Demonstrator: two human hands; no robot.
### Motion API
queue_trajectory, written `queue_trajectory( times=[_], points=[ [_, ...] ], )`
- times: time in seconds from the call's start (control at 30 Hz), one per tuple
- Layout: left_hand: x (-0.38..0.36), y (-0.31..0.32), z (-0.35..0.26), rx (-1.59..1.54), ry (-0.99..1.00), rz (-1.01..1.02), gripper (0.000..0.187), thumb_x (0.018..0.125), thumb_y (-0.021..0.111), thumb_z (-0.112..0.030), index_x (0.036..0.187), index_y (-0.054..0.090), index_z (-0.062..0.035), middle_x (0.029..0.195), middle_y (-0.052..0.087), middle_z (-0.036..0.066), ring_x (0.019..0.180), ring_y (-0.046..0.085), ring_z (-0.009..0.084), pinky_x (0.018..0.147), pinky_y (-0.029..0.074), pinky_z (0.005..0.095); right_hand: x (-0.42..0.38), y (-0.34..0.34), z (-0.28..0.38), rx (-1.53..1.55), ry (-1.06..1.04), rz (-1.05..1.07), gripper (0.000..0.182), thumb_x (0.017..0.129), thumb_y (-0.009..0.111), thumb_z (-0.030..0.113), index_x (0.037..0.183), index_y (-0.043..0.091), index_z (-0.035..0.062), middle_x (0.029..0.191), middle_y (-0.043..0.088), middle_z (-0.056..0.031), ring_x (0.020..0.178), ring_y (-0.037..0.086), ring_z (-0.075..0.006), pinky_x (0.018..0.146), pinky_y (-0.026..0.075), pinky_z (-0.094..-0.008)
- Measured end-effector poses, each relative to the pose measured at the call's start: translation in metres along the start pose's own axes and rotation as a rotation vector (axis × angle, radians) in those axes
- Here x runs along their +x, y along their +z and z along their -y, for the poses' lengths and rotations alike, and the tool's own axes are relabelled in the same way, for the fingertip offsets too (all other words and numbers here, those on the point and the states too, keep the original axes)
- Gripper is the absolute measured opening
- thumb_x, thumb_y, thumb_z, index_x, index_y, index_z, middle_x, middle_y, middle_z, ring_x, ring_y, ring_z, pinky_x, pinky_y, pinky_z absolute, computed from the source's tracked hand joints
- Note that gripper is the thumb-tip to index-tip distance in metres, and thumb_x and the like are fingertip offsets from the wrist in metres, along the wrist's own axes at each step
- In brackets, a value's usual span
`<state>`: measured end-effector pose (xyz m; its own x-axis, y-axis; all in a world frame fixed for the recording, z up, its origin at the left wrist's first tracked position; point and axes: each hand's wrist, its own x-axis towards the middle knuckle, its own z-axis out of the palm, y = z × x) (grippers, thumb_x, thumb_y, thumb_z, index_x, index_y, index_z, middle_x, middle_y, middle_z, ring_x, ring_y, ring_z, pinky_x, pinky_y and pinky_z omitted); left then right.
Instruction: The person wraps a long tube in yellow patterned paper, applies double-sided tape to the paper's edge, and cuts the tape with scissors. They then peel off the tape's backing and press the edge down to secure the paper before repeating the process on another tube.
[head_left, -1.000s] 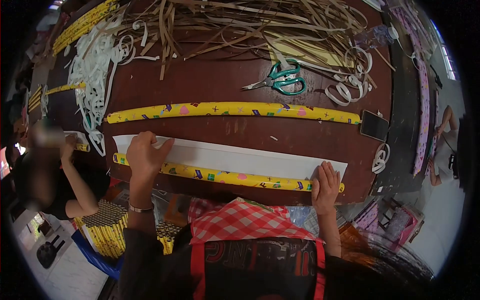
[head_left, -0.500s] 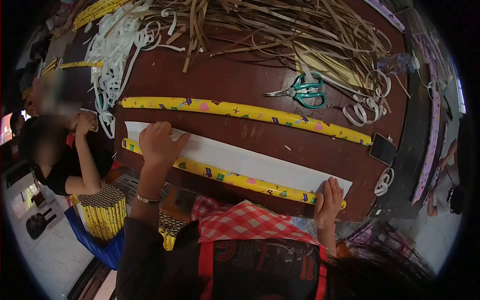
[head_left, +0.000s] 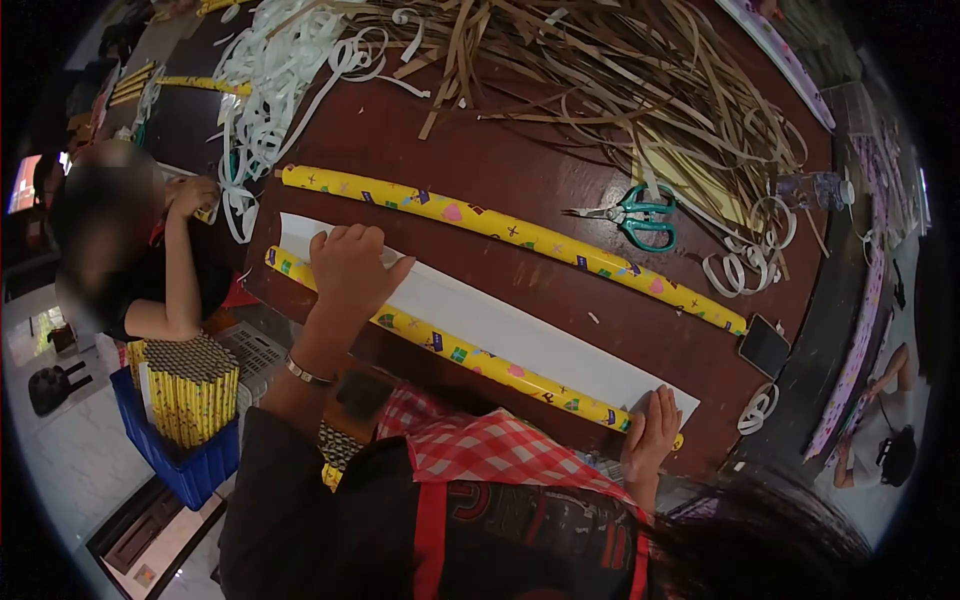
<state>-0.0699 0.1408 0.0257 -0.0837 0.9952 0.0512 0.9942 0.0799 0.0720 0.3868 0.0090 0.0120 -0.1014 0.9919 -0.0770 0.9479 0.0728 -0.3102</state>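
Note:
A yellow patterned roll (head_left: 480,362) lies along the table's near edge, its white sheet (head_left: 510,325) spread out on the far side. Over the roll's left part rests my left hand (head_left: 352,272), thumb apart from the fingers, fingertips on the white sheet. My right hand (head_left: 653,430) lies flat across the roll's right end, with fingers stretched out onto the sheet. What is under either palm is hidden. Beyond the sheet, roughly parallel, is a second yellow roll (head_left: 510,232), which neither hand touches.
Teal-handled scissors (head_left: 640,216), brown strips (head_left: 600,60), white strips (head_left: 270,80) and a phone (head_left: 764,346) lie on the table (head_left: 480,155). At the left sits another person (head_left: 150,250), above a blue crate (head_left: 180,465) of yellow rolls. Another person (head_left: 885,430) is at the right.
The camera view has shifted and tilted, so the table items appear rotated. Both hands keep about the same places on the roll and sheet.

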Motion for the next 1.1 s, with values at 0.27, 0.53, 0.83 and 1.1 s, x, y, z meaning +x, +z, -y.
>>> queue_trajectory(
  times=[0.27, 0.53, 0.83, 1.1],
  points=[
    [0.0002, 0.0005, -0.0023, 0.04, -0.009, 0.029, 0.036, 0.06, 0.082, -0.039, 0.072, 0.061, -0.0126, 0.076, 0.058, 0.002, 0.082, 0.059, 0.0232, 0.077, 0.041, 0.0436, 0.0, 0.0008, -0.0008, 0.024, 0.033, -0.004, 0.038, 0.092, 0.054, 0.013, 0.128, 0.055, -0.0005, 0.139, 0.049, -0.0183, 0.133, 0.042, -0.0359, 0.111, 0.023, -0.0545],
    [-0.0006, 0.0034, -0.0025, 0.049, 0.038, -0.045, 0.035, 0.059, 0.083, -0.038, 0.074, 0.063, -0.0131, 0.075, 0.056, 0.001, 0.079, 0.058, 0.0218, 0.074, 0.04, 0.0421, -0.0001, 0.0011, 0.0, 0.016, 0.027, -0.013, 0.039, 0.091, 0.055, 0.013, 0.128, 0.055, 0.0002, 0.139, 0.049, -0.0179, 0.133, 0.042, -0.0354, 0.111, 0.023, -0.0539],
    [0.0008, 0.0039, -0.0019, 0.02, 0.06, -0.086, 0.035, 0.056, 0.084, -0.036, 0.073, 0.064, -0.0124, 0.075, 0.056, 0.001, 0.076, 0.058, 0.0224, 0.07, 0.039, 0.0414, 0.0007, 0.0007, -0.0002, 0.002, 0.031, -0.009, 0.037, 0.092, 0.055, 0.015, 0.126, 0.056, -0.0001, 0.139, 0.05, -0.0174, 0.133, 0.042, -0.0351, 0.111, 0.024, -0.0538],
    [0.0021, 0.004, -0.0022, 0.033, 0.077, -0.087, 0.036, 0.055, 0.085, -0.034, 0.072, 0.063, -0.0124, 0.074, 0.055, 0.001, 0.074, 0.057, 0.0224, 0.068, 0.039, 0.0408, 0.0005, 0.003, -0.0018, 0.0, 0.03, -0.01, 0.037, 0.092, 0.054, 0.015, 0.125, 0.057, 0.0002, 0.139, 0.049, -0.0177, 0.132, 0.043, -0.0364, 0.111, 0.023, -0.0551]
  ],
)
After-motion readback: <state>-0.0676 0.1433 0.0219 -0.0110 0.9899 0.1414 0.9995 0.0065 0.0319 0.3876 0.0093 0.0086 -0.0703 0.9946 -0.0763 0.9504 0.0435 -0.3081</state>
